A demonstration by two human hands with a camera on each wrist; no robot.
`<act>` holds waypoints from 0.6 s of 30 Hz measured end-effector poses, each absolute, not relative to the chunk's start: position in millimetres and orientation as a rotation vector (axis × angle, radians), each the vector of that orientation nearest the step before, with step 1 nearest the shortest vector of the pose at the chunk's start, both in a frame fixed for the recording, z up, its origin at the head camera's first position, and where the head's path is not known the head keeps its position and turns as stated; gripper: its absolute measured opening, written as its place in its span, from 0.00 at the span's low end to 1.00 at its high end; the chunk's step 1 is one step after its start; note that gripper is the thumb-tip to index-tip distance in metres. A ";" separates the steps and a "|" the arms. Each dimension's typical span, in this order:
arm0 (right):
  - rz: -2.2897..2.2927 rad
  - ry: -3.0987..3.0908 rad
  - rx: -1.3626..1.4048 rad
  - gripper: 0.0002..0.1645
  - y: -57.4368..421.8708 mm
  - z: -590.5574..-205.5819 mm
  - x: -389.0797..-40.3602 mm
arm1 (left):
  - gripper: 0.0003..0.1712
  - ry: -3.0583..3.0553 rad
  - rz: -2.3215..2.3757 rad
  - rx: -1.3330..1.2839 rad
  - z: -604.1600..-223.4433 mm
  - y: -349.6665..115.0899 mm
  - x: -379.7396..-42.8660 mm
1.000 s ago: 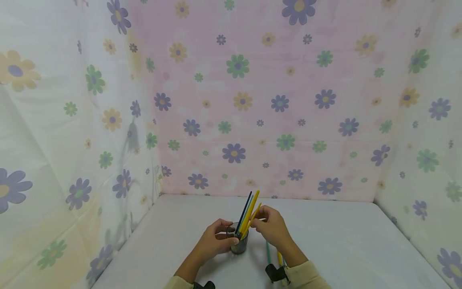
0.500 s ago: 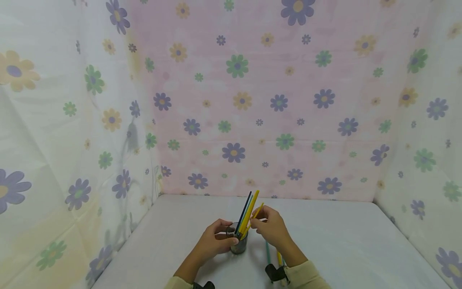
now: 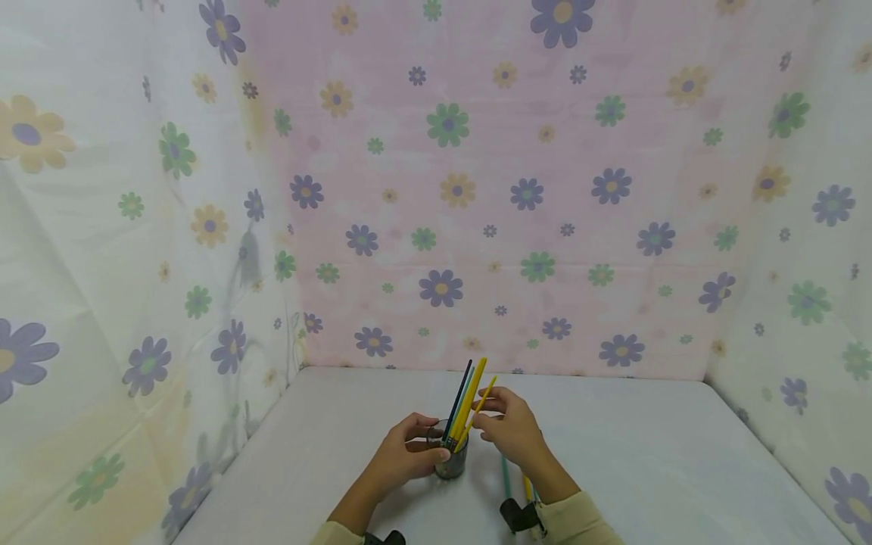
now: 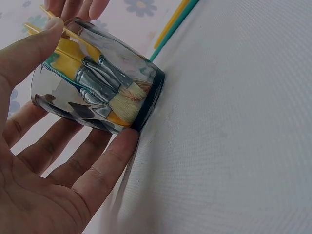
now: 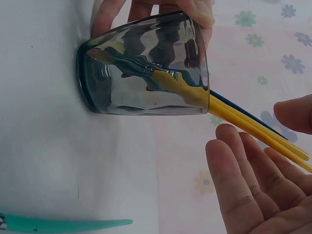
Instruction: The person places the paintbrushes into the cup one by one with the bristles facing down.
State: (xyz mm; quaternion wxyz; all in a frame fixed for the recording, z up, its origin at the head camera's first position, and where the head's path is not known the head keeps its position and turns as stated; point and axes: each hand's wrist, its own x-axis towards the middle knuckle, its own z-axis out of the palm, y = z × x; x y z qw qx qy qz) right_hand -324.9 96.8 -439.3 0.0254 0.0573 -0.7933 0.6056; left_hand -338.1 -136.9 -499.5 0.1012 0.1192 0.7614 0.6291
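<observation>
A smoky clear glass tumbler stands on the table, with several paintbrushes in it, bristles down. My left hand holds the tumbler from the left, thumb on the near side and fingers round the far side. The brush handles, a dark blue one and yellow ones among them, lean right out of the rim. Beside them is my right hand, its thumb and fingers apart around the handles without pinching any. In the left wrist view, pale bristles rest near the tumbler's base.
On the white table, a teal-handled brush and a yellow one lie right of the tumbler, partly under my right forearm. Flower-printed sheets enclose the table at the back and sides.
My right fingers have loosened from the thin yellow brush and spread apart. That brush now leans at the right of the tumbler. My left hand has kept its hold.
</observation>
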 end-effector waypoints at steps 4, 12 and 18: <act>1.867 -2.470 0.164 0.27 95.4 -438.7 -324.1 | 0.38 2.252 1.854 0.350 -499.5 -137.5 -338.8; 1.833 -2.484 0.111 0.29 94.6 -437.8 -324.0 | 0.38 2.247 1.850 0.378 -499.5 -138.3 -338.2; 1.858 -2.488 0.106 0.28 94.1 -439.4 -324.3 | 0.37 2.248 1.850 0.373 -498.9 -138.2 -337.8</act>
